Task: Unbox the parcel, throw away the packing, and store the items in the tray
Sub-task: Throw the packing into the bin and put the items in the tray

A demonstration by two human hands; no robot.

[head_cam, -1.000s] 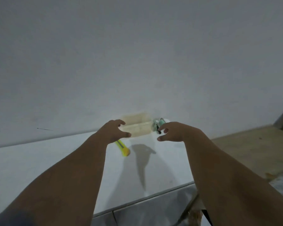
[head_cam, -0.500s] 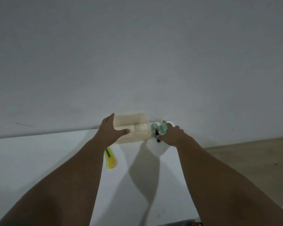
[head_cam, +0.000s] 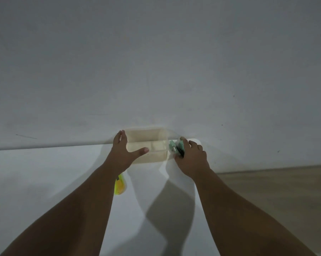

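A pale cardboard box, blurred, stands at the back of the white table against the wall. My left hand clasps its left corner, fingers up the side and thumb across the front. At the box's right end my right hand curls over a green packet with a dark part. The packet touches the box's side. Whether the box is open on top I cannot tell.
A yellow utility knife lies on the table, partly under my left forearm. A white rounded edge shows behind my right hand. A plain grey wall rises right behind the box. Wooden floor lies beyond the table's right edge.
Both hands have reached forward from above the table to the box. The left has closed round its left corner, and the right has settled on the green packet.
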